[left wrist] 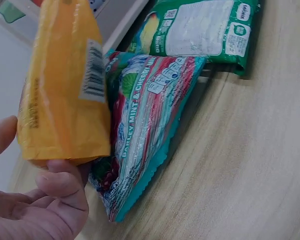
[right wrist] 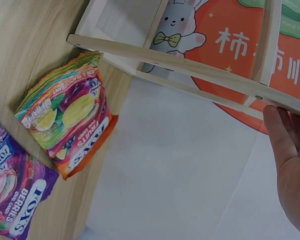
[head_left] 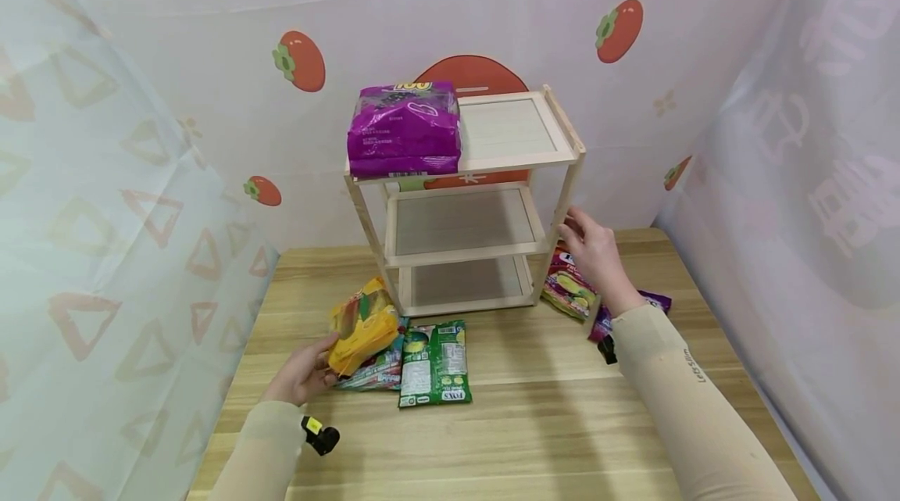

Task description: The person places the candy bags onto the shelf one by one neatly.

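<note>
My left hand (head_left: 302, 372) grips the lower end of a yellow snack bag (head_left: 364, 327), which is tilted beside the left foot of a wooden three-tier shelf (head_left: 422, 257). In the left wrist view, the thumb and fingers are at the yellow bag's bottom end, and its barcode shows. A teal barley mint and cherry candy bag (left wrist: 145, 115) lies partly behind it. My right hand (head_left: 594, 251) is at the shelf's right rear side; in the right wrist view its straight fingers (right wrist: 276, 127) touch a wooden post. A purple bag (head_left: 404, 130) sits on the top tier's left half.
A green Fox's candy bag (head_left: 436, 364) lies in front of the shelf. To the shelf's right lie a fruits candy bag (right wrist: 67, 112) and a purple berries candy bag (right wrist: 22, 195). Printed cloth walls (head_left: 478, 16) enclose the wooden table (head_left: 492, 446) at the back and sides.
</note>
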Action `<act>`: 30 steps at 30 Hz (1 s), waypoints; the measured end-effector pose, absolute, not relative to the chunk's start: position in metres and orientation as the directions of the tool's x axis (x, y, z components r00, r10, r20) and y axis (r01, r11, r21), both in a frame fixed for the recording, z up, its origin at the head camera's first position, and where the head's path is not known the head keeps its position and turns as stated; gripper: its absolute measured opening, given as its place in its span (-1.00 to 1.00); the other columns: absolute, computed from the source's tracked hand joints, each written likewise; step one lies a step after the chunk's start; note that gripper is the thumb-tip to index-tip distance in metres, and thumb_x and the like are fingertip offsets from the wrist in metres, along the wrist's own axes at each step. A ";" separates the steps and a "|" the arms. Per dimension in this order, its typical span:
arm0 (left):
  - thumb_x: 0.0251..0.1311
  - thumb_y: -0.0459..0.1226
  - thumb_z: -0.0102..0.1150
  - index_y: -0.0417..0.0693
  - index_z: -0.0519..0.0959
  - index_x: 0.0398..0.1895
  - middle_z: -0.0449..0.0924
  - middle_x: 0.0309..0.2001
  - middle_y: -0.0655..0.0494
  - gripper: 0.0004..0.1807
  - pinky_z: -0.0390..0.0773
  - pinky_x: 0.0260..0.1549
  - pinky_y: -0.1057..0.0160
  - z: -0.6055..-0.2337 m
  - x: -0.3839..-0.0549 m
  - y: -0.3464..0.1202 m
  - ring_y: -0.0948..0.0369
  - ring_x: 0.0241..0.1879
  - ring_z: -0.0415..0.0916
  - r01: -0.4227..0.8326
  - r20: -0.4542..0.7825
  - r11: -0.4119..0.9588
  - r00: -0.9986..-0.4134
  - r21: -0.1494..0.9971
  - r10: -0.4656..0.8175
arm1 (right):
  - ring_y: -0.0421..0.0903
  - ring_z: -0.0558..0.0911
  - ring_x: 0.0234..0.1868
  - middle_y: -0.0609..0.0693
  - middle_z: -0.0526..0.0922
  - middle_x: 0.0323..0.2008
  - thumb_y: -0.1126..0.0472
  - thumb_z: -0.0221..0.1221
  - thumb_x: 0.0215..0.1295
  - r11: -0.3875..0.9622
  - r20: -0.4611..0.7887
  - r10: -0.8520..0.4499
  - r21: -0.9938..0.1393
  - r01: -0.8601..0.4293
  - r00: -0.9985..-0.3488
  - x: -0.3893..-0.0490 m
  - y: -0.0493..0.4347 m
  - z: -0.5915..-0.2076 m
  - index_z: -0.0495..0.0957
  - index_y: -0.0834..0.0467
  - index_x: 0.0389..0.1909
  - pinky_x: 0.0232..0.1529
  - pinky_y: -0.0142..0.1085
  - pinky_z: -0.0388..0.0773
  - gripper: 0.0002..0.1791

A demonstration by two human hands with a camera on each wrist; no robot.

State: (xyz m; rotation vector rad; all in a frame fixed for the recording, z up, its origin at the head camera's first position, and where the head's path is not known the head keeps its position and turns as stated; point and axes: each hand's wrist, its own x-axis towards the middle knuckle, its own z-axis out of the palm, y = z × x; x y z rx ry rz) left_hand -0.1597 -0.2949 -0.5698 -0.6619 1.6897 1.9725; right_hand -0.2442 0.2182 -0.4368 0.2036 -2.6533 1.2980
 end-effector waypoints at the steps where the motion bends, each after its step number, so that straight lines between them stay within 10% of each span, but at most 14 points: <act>1: 0.50 0.03 0.11 -0.18 0.35 0.24 0.54 -0.15 0.00 -0.48 0.45 -0.42 0.36 -0.570 -0.159 -0.295 0.20 -0.32 0.40 -0.628 -0.631 -0.146 -0.775 0.765 0.031 | 0.28 0.52 0.32 0.36 0.49 0.32 0.13 -0.01 0.63 0.610 0.221 -0.044 -0.767 -0.202 -0.974 -0.244 0.218 -0.437 0.29 0.28 0.48 0.28 0.12 0.50 -0.48; 8: 0.44 0.09 0.17 -0.24 0.21 0.39 0.45 0.07 -0.11 -0.26 0.66 0.03 0.06 -0.572 -0.157 -0.294 0.02 0.01 0.50 -0.660 -0.659 -0.122 -0.750 0.742 0.053 | 0.29 0.52 0.31 0.38 0.49 0.31 0.13 -0.01 0.63 0.609 0.221 -0.039 -0.768 -0.198 -0.974 -0.245 0.217 -0.437 0.26 0.31 0.48 0.29 0.12 0.50 -0.46; 15: 0.49 0.02 0.12 -0.26 -0.12 0.60 0.07 0.46 -0.27 -0.08 0.32 0.40 -0.20 -0.571 -0.158 -0.289 -0.21 0.48 0.12 -0.644 -0.633 -0.210 -0.764 0.736 0.127 | 0.29 0.52 0.32 0.38 0.49 0.31 0.12 -0.02 0.64 0.605 0.221 -0.039 -0.771 -0.199 -0.974 -0.244 0.216 -0.437 0.25 0.31 0.50 0.29 0.12 0.50 -0.44; 22: 0.48 -0.01 0.15 -0.13 0.08 0.51 0.30 0.26 -0.13 -0.25 0.51 0.31 0.03 -0.571 -0.163 -0.285 0.01 0.18 0.45 -0.629 -0.633 -0.303 -0.768 0.716 0.097 | 0.29 0.52 0.31 0.37 0.50 0.31 0.11 -0.02 0.64 0.614 0.216 -0.033 -0.766 -0.190 -0.976 -0.244 0.217 -0.437 0.25 0.29 0.50 0.28 0.13 0.51 -0.44; 30: 0.43 0.07 0.19 -0.07 0.14 0.44 0.35 0.12 -0.05 -0.27 0.58 -0.13 0.31 -0.571 -0.165 -0.286 0.17 -0.08 0.38 -0.640 -0.652 -0.281 -0.755 0.715 0.059 | 0.28 0.55 0.29 0.35 0.52 0.30 0.11 -0.02 0.64 0.618 0.230 -0.039 -0.759 -0.204 -0.972 -0.245 0.217 -0.439 0.28 0.27 0.49 0.26 0.13 0.53 -0.46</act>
